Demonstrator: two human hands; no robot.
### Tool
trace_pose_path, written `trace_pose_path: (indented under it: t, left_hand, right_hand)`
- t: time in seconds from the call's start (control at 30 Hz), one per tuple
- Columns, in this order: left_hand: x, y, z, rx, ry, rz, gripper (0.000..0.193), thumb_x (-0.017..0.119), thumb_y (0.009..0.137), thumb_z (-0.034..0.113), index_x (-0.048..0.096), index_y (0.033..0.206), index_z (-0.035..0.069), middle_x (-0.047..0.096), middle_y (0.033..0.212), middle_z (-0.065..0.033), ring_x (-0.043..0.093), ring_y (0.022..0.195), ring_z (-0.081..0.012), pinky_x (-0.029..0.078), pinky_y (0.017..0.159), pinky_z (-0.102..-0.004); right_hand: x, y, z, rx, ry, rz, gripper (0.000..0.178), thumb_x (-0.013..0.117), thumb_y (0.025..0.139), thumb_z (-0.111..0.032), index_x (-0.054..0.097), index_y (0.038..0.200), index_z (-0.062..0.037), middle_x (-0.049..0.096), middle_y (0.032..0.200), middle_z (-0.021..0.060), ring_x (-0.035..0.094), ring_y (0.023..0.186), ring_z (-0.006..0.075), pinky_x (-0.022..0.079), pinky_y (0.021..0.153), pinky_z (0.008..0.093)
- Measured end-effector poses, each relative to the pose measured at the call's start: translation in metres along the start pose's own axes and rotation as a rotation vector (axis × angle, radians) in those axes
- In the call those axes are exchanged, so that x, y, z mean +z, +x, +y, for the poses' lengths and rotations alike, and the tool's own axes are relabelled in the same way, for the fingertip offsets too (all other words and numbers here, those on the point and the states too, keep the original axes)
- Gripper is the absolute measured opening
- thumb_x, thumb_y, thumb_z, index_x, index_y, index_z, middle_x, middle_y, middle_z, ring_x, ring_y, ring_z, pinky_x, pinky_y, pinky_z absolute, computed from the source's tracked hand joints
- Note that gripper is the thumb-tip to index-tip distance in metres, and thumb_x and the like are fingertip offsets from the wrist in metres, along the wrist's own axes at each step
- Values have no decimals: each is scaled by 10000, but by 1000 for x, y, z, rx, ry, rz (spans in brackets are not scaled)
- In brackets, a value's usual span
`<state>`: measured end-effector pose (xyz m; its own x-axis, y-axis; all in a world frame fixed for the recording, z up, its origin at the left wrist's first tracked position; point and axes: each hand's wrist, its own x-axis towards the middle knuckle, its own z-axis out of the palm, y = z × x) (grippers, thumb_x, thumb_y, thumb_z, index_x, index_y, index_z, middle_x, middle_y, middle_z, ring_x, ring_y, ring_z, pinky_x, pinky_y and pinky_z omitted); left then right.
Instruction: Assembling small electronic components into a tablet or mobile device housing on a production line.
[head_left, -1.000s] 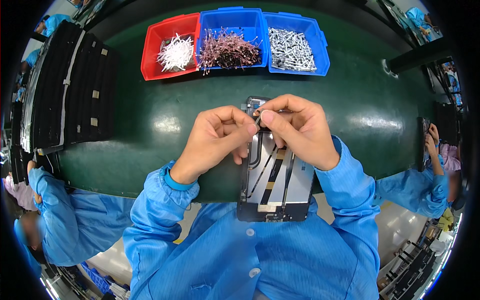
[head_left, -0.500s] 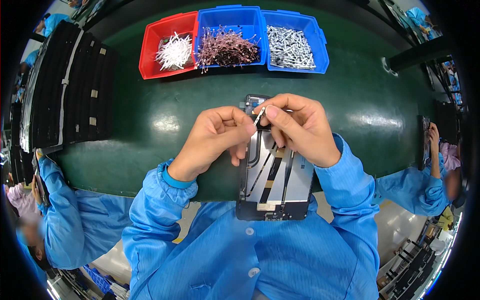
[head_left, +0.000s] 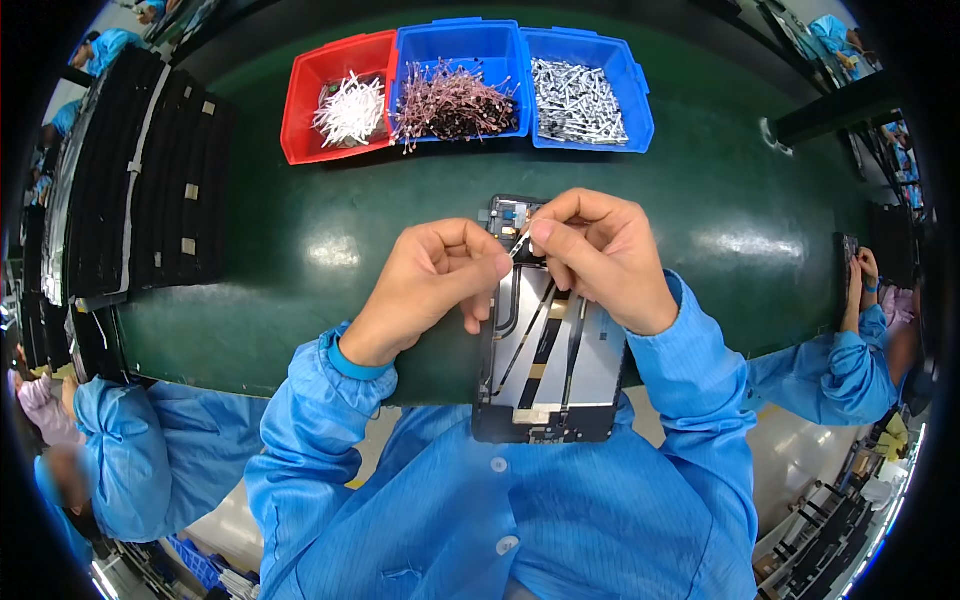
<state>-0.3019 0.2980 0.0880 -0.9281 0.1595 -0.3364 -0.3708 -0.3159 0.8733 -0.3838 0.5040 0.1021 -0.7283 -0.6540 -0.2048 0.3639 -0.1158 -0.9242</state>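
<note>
Between my fingertips is a small white-and-grey strip (head_left: 520, 243), slanted over the upper end of an opened tablet. My left hand (head_left: 432, 285), a blue band at its wrist, pinches the strip's lower end between thumb and index finger. At the upper end, my right hand (head_left: 608, 262) pinches with thumb and forefinger. The opened tablet (head_left: 595, 350) lies under both hands, its bottom end at the table's near edge. Dark ribbon cables and a silvery panel show inside it. My right hand covers part of its upper right side.
Farther back stand a red bin (head_left: 300, 115) of white strips, a blue bin (head_left: 460, 42) of pinkish wired parts and another blue bin (head_left: 640, 110) of grey-white strips. Black trays (head_left: 150, 190) are stacked at left. Co-workers in blue sit on both sides of the green table (head_left: 340, 190).
My right fingertips have shifted slightly on the strip, which tilts a little differently. Both pinches hold. The co-workers at left and right have moved their arms.
</note>
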Motion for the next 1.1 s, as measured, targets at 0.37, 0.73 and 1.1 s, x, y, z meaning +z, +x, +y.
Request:
trace_pose_path:
  t: [0.37,0.73,1.1]
  left_hand:
    - [-2,2,-15,38,32,136,143,692,964,148,638,945,17,629,693,-48,577,531,-111,457,458,-246]
    - [-3,3,-9,62,4,158,126,680,972,129,641,942,13,639,713,-42,594,571,-101,488,494,-239]
    - [-1,0,-11,73,26,135,114,670,977,127,623,949,26,631,726,-34,598,563,-107,492,485,-248]
  right_hand:
    - [-26,-3,-43,-589,-432,202,67,725,898,19,671,937,20,657,878,14,585,748,39,468,644,189]
    - [-109,-1,-359,-1611,-1451,1095,92,688,940,-129,716,987,-55,719,863,70,682,700,164,523,616,277]
    - [-128,39,-425,-1257,-1942,893,163,579,930,-165,691,984,-60,690,911,223,660,895,420,517,794,479]
